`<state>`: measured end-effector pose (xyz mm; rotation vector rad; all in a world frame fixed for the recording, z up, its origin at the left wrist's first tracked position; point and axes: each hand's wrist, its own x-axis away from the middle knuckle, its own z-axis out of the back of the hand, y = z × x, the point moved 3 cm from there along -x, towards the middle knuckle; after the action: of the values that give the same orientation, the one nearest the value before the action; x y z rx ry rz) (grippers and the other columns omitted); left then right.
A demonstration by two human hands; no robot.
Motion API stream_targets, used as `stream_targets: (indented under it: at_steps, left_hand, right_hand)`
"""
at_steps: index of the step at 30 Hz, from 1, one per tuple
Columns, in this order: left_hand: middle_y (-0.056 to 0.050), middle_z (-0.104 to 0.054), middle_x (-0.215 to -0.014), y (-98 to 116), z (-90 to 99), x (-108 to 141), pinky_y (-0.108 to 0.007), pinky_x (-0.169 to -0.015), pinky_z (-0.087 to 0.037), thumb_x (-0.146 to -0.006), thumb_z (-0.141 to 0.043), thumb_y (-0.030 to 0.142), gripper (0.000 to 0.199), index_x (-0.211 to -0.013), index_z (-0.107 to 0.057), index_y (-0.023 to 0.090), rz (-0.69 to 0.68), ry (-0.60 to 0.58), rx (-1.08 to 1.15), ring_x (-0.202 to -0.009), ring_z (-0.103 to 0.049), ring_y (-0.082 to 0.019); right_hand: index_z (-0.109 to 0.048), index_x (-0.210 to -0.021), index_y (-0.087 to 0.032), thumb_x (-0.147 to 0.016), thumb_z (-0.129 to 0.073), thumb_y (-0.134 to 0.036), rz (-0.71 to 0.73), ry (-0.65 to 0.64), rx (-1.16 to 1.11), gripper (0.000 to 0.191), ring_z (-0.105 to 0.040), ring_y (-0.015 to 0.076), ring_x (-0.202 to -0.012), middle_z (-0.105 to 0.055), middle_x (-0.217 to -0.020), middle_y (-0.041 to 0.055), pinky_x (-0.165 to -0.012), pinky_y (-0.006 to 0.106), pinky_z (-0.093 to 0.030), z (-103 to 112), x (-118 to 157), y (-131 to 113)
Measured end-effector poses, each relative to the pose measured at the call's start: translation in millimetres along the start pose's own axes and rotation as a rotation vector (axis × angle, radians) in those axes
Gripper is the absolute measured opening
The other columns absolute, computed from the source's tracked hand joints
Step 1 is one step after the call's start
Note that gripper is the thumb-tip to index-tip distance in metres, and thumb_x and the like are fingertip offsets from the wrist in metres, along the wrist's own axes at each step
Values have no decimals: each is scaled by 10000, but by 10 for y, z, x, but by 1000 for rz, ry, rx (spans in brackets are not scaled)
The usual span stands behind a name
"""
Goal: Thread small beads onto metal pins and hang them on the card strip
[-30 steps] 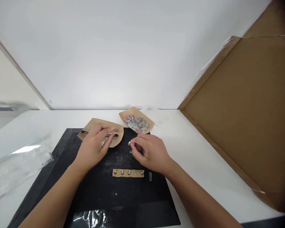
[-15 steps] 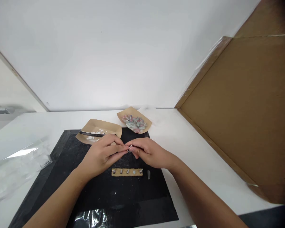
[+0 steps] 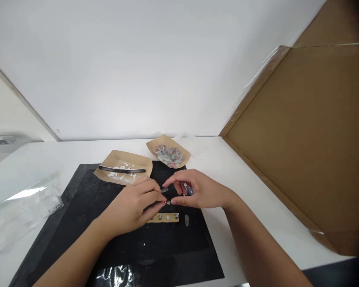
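Observation:
My left hand [image 3: 140,203] pinches a small shiny metal piece [image 3: 168,203] between thumb and fingertips, above the black mat [image 3: 167,251]. The thumb of my right hand [image 3: 194,189] reaches up to the piece's other side, its index finger stretched apart from the thumb. Under its curled fingers shows a small blue-and-white piece [image 3: 188,189], perhaps a wrapper; its kind is unclear. A clear nail tip [image 3: 164,190] is by the right index fingertip. Below lies a tan strip [image 3: 164,217] with small metal posts and a white dot, its left end hidden by my left hand.
Another clear nail tip [image 3: 186,220] lies right of the strip. Behind are a paper tray [image 3: 113,155] with white bits and a black nail file [image 3: 122,170], and a paper tray [image 3: 163,138] of small wrapped pieces. A plastic bag [image 3: 24,215] lies left; cardboard [image 3: 311,131] stands right.
My hands were together pinching the metal piece; now the right fingers have spread apart from it. The left hand has come slightly nearer and covers the strip's left end.

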<state>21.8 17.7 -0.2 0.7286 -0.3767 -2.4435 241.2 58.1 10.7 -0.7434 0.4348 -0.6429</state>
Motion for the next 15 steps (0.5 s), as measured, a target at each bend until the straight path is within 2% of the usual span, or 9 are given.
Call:
stream_targets:
  at_steps: [6,9,12,15]
  left_hand:
    - [-68,-672,-1007,42,-77,0,-371,-846,-503,-1033,-583,257,143,-1066,-713,207,29,-108,-19,-959,-592,-216]
    - [-56,-671,-987,55,-96,-1,-357,-818,-498,-1036,-582,262,142,-1050,-714,213,35,-136,-12,-938,-582,-210]
    - [-45,-678,-978,71,-111,-3,-344,-796,-488,-1039,-585,269,144,-1033,-722,225,27,-146,4,-920,-574,-203]
    - [-38,-684,-973,73,-125,-5,-339,-800,-478,-1044,-588,290,154,-1029,-730,234,33,-142,15,-927,-568,-200]
  right_hand:
    - [-789,-1017,-218,-865,-839,-287,40,-142,7,174,-659,132,-799,-673,-885,-12,-717,243,-530,-140,-30,-50]
    - [-792,-970,-219,-860,-851,-274,66,-141,23,136,-669,140,-857,-675,-930,-2,-783,257,-539,-195,-50,-49]
    - [-788,-923,-221,-880,-833,-272,61,-175,25,81,-665,140,-840,-672,-913,-2,-766,253,-529,-223,-65,-28]
    - [-766,-896,-194,-885,-828,-309,20,-229,12,132,-656,146,-824,-667,-897,7,-736,248,-511,-243,-82,2]
